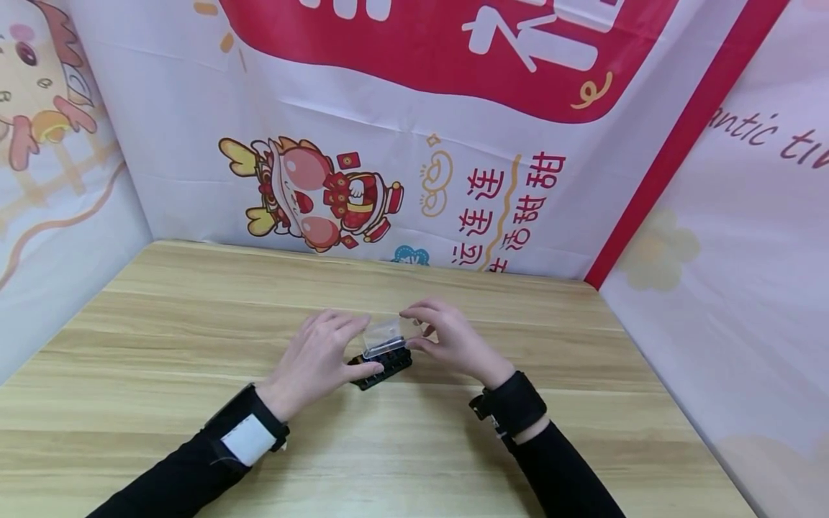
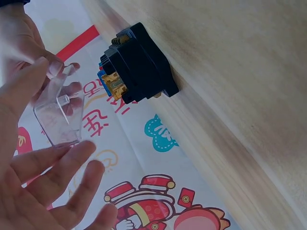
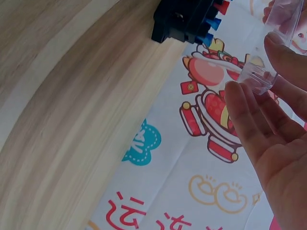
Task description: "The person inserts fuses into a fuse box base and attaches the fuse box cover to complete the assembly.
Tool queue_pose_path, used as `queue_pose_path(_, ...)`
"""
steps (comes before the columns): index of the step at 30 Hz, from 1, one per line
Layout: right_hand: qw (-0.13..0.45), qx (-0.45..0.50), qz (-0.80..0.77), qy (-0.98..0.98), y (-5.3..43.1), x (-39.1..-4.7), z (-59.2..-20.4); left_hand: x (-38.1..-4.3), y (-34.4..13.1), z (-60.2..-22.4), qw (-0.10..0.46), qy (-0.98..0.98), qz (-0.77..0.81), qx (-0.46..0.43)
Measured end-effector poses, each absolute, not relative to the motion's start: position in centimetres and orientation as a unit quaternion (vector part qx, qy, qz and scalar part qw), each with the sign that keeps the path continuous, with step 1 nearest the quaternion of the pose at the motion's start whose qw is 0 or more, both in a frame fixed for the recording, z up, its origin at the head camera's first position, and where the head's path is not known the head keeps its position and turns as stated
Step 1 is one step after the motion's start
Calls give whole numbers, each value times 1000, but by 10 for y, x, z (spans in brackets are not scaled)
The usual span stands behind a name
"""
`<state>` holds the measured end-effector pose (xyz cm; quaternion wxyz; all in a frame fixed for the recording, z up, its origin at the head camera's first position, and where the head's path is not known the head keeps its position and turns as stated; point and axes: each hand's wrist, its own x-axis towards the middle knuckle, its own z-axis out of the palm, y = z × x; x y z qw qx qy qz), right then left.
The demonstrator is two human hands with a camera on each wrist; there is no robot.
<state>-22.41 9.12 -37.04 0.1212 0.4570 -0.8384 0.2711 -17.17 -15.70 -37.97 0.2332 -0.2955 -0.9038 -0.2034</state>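
Note:
A black fuse box [image 1: 391, 365] stands on the wooden table between the two hands. Colored blade fuses show along its top in the wrist views, with blue and amber ones visible on the fuse box [image 2: 139, 64] from the left. Just above it, a clear plastic cover [image 1: 383, 334] is held tilted, apart from the box in the left wrist view. My left hand [image 1: 315, 362] holds the cover by one end between thumb and fingers. With thumb and fingertips, my right hand [image 1: 456, 339] pinches the opposite end of the cover [image 3: 259, 79].
The wooden table [image 1: 414, 446] extends around both hands. Behind it hangs a printed white and red cloth [image 1: 401, 93], meeting the table's back edge. Printed side panels [image 1: 732, 288] stand at left and right. Each wrist wears a black strap [image 1: 518, 406].

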Motion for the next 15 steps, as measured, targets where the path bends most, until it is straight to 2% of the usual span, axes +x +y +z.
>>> queue_pose_path(9, 92, 461, 296, -832, 86, -226, -373, -172, -155, -377, 251, -901, -192, -296)
queue_pose_path(15, 56, 452, 289, -842, 86, -229, -378, -170, -154, -380, 230, -914, -174, -286)
